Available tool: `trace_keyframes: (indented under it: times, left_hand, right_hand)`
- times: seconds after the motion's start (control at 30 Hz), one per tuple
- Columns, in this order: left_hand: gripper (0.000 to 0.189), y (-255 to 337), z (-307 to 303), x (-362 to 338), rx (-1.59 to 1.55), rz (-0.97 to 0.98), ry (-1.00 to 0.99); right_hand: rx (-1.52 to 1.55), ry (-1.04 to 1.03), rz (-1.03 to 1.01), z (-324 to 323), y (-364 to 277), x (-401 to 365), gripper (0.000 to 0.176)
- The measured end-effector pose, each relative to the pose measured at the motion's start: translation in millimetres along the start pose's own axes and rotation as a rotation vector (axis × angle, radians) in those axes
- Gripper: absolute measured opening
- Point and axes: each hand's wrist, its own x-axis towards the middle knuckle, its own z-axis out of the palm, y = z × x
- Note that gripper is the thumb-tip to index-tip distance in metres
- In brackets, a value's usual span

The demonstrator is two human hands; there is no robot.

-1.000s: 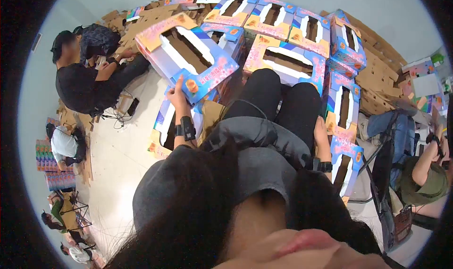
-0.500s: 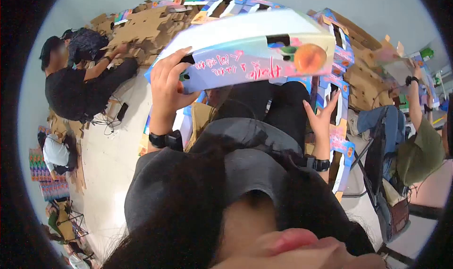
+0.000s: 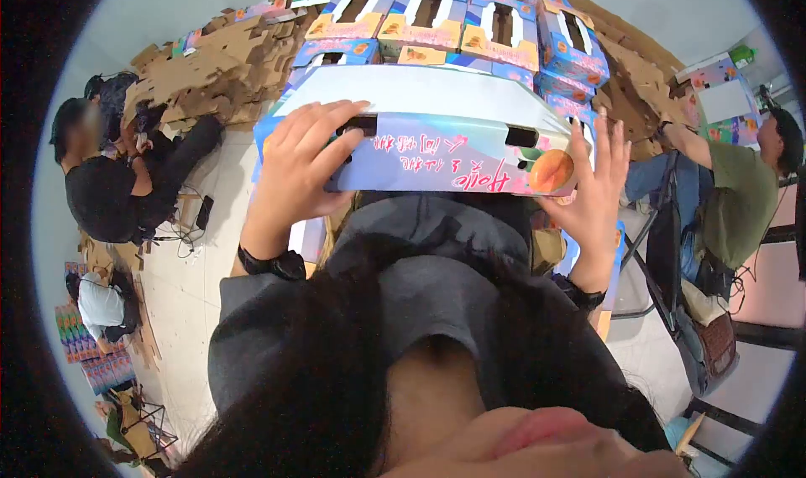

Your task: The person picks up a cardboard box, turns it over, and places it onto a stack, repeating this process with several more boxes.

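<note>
A printed cardboard fruit box (image 3: 437, 163) is in front of my body, its white face (image 3: 420, 89) up and its pink lettering upside down. A peach picture is at its right end, and two dark cut-out holes show in the long side. At the left end, my left hand (image 3: 306, 155) grips the box, fingers over the upper edge near one hole and thumb below. My right hand (image 3: 594, 180) is against the right end, thumb near the lower corner and fingers spread upward along the side.
Several finished printed boxes (image 3: 424, 20) stand in rows ahead, with more stacked at right (image 3: 573, 50). Flat brown cardboard (image 3: 201, 71) lies at the left. A person in black (image 3: 105, 184) sits at left; another in a green shirt (image 3: 735, 193) sits at right beside a folding chair (image 3: 672, 251).
The box has come down closer to my body and levelled out. My right hand has risen from beside my leg to the box's right end. The left hand still holds its end.
</note>
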Motion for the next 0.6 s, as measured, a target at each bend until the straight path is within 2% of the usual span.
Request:
trace_keyframes:
  times: [0.07, 0.1, 0.2, 0.3, 0.33, 0.4, 0.47, 0.5, 0.53, 0.57, 0.6]
  left_hand:
    - [0.052, 1, -2, 5, 0.008, 0.026, 0.002]
    - [0.051, 0, -3, 9, 0.012, 0.041, 0.005]
    - [0.057, 0, -4, 14, 0.029, 0.034, -0.044]
    - [0.068, 2, -8, 20, 0.170, -0.006, 0.052]
    - [0.077, -4, -2, 16, 0.236, -0.012, 0.153]
    - [0.082, -20, 15, 22, 0.204, 0.042, 0.543]
    - [0.087, -32, 35, 44, 0.036, 0.095, 0.754]
    - [0.091, -33, 44, 52, -0.049, 0.122, 0.860]
    - [0.093, -29, 66, 48, -0.145, -0.084, 0.798]
    - [0.083, -29, 98, 55, -0.370, -0.160, 0.812]
    - [0.070, -11, 136, 64, -0.771, -0.399, 0.819]
  right_hand:
    - [0.057, -0.043, -0.037, 11, -2, 1, 0.111]
    - [0.117, -0.005, -0.040, 16, -8, 4, 0.103]
    - [0.198, 0.089, -0.115, 31, -6, 7, 0.095]
    - [0.270, 0.217, -0.110, 42, 5, 10, 0.091]
    - [0.307, 0.250, -0.098, 45, 8, 9, 0.091]
    - [0.320, 0.332, -0.019, 47, 17, 9, 0.085]
    - [0.355, 0.372, 0.171, 41, 24, 9, 0.084]
    - [0.410, 0.442, 0.182, 45, 36, 10, 0.084]
    - [0.432, 0.450, 0.239, 48, 54, 5, 0.084]
    - [0.535, 0.484, 0.309, 57, 78, 0, 0.085]
    - [0.638, 0.515, 0.382, 67, 103, -5, 0.085]
